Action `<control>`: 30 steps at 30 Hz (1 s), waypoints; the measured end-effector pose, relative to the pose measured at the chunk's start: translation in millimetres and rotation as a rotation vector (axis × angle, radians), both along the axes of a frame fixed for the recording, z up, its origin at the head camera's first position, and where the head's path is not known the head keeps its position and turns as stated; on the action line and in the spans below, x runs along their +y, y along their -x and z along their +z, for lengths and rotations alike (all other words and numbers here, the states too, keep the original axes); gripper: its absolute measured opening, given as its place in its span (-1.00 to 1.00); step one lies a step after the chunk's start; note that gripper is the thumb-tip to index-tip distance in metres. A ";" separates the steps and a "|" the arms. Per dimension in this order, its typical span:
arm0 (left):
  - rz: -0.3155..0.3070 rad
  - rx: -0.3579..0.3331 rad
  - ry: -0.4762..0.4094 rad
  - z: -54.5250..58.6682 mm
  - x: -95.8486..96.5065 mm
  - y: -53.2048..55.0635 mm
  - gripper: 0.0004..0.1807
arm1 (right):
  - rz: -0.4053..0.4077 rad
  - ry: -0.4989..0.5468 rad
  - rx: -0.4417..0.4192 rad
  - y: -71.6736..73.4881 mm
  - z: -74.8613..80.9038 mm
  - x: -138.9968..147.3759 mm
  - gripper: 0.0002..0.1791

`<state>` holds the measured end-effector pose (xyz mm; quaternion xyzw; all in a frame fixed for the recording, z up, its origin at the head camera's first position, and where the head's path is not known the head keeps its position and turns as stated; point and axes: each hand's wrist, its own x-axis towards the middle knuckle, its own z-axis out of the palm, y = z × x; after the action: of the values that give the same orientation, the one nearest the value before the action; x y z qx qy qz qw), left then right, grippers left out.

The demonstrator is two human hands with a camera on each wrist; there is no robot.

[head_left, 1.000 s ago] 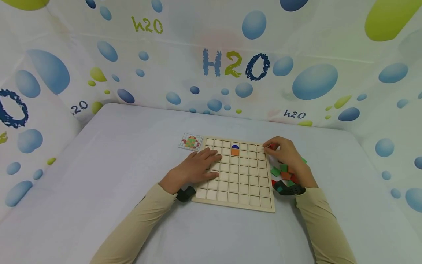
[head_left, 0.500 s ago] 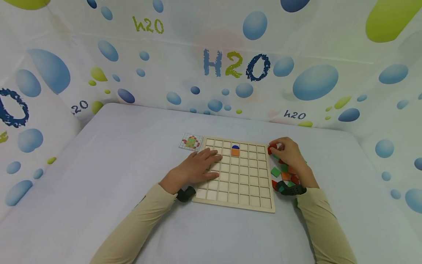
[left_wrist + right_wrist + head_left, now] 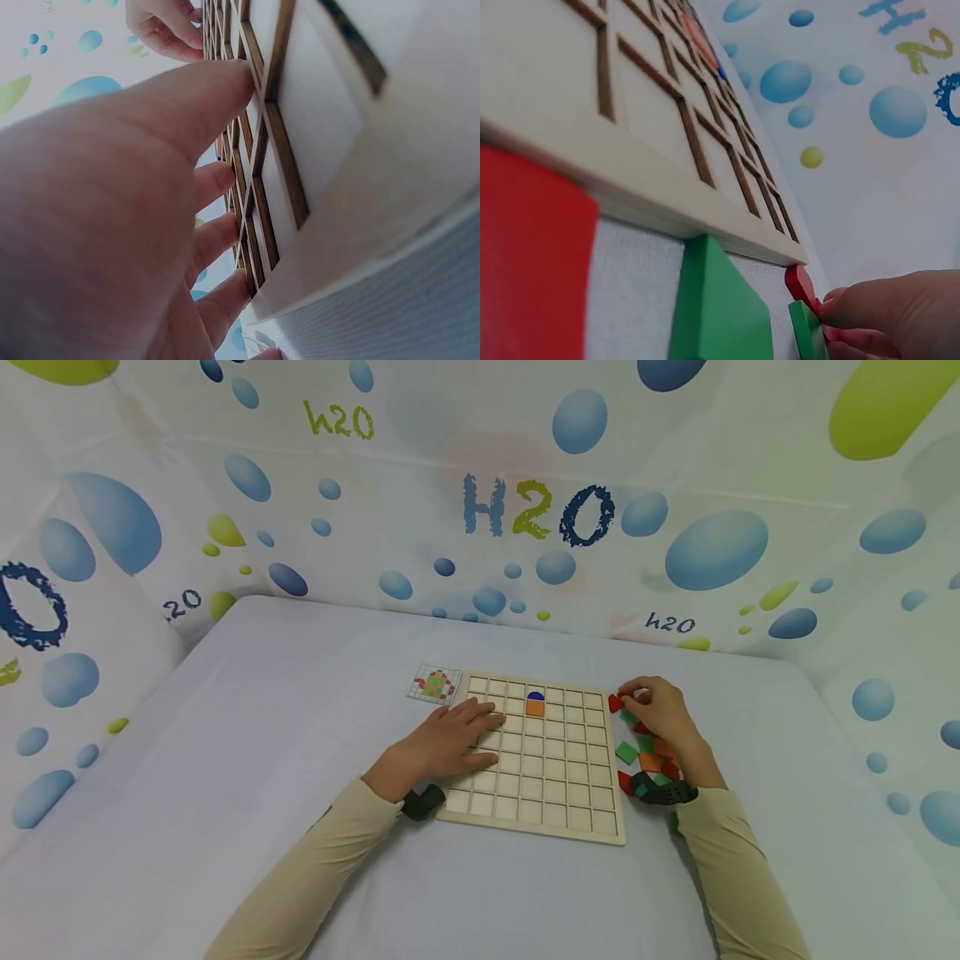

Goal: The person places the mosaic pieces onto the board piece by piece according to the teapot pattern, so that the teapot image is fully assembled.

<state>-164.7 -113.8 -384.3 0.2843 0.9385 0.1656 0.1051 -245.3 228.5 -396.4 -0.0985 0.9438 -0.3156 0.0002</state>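
Note:
My left hand (image 3: 442, 743) lies on the left side of a wooden grid board (image 3: 555, 768), its fingers spread over the squares. In one column near the board's far edge sit a blue half-round tile (image 3: 535, 696) and an orange square tile (image 3: 535, 707). Beyond the far right corner, my right hand (image 3: 656, 706) pinches a red tile (image 3: 830, 330) between thumb and fingers, mostly hidden by them. Another red tile (image 3: 615, 703) lies at the fingertips, by the board's corner. A green tile (image 3: 806, 330) stands out just in front of the thumb in the right wrist view.
A pattern card (image 3: 434, 682) with a coloured figure on a grid lies at the board's far left corner. Along the right edge spreads a pile of tiles, including a green square (image 3: 626, 752) and an orange square (image 3: 649, 762), partly beneath my right forearm.
My right hand has drawn away from the board's far right corner, rightward and slightly nearer me. A red tile now shows by its fingertips. The left hand stays put.

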 end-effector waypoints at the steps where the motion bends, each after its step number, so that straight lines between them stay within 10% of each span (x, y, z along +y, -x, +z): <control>1: -0.001 0.002 0.001 -0.2 0.2 0.0 -0.36 | 0.000 -0.002 0.006 0.1 -0.7 0.2 -0.73; 30: 0.002 0.020 0.007 -2.1 1.2 -0.1 -0.35 | -0.046 -0.004 -0.054 -0.5 4.6 6.3 -0.68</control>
<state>-164.6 -112.5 -386.4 0.2846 0.9403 0.1596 0.0966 -244.7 234.9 -391.8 -0.0681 0.9461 -0.3160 0.0185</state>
